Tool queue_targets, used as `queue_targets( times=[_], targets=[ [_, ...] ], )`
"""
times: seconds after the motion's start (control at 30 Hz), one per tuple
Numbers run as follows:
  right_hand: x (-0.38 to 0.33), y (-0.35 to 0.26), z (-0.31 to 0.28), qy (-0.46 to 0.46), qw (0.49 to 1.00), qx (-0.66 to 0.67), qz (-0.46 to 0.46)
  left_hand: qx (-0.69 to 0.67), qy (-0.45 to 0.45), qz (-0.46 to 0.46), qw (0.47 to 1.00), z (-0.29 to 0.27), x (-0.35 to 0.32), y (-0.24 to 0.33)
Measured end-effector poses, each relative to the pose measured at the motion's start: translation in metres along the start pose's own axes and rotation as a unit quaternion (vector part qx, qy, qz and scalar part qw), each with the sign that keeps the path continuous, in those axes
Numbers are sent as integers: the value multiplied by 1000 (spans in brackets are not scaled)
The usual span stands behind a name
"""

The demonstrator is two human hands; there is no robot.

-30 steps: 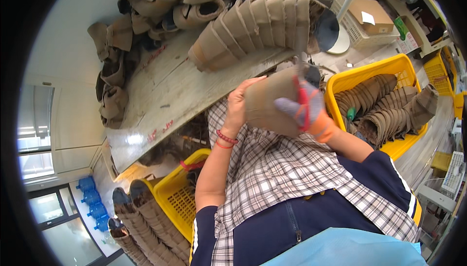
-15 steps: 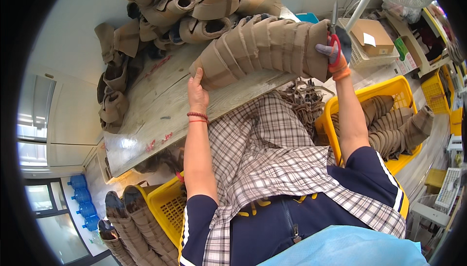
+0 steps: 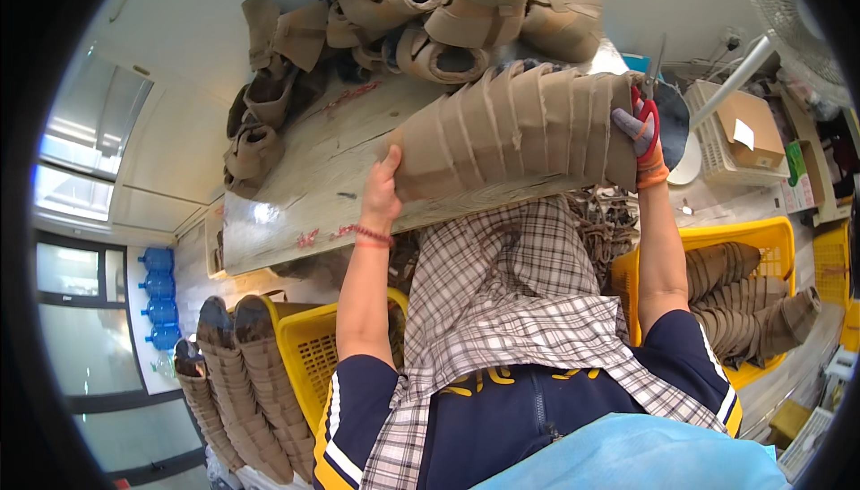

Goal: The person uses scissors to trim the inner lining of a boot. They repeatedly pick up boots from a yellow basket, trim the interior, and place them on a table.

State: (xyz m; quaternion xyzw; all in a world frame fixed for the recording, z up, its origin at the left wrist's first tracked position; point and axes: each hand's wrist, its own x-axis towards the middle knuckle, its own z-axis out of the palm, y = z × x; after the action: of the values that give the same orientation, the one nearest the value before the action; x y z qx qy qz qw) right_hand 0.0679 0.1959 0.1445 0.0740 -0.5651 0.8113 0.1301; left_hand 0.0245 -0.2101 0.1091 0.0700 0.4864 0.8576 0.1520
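A long row of brown boot uppers [image 3: 520, 136], nested one inside another, stretches between my two hands over the table's front edge. At its left end my left hand [image 3: 382, 190] is closed on the outermost piece, with the thumb on top. My right hand [image 3: 647, 145], in a grey and orange glove, grips the right end. Red-handled scissors [image 3: 658, 60] are looped on that same hand, their blades pointing up and away from me. The fingers beneath the row are hidden. A dark round end shows beyond the right hand.
Fleece-lined brown boots [image 3: 475, 11] are heaped at the back of the wooden table [image 3: 305, 167]. Yellow baskets stand to the right [image 3: 770, 239] and left [image 3: 309, 356]; the right one holds nested uppers. More stacks [image 3: 237, 382] lean at lower left. A fan [image 3: 788, 33] stands at far right.
The row of uppers has been straightened and sits more level, its left end lower relative to my hands. My view has turned, shifting the scene. Both hands keep their hold.
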Motion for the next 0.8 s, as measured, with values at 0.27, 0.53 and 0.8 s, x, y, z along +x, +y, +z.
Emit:
queue_targets(
  times=[0.27,0.53,0.8],
  targets=[
    [16,77,56,18,977,-192,-90,45,148,57,986,-80,-63,17],
    [-48,83,38,64,991,-79,-82,611,305,430,590,-18,-22,85],
    [-112,64,9,154,988,13,5,730,11,456,509,147,120,88]
  ],
)
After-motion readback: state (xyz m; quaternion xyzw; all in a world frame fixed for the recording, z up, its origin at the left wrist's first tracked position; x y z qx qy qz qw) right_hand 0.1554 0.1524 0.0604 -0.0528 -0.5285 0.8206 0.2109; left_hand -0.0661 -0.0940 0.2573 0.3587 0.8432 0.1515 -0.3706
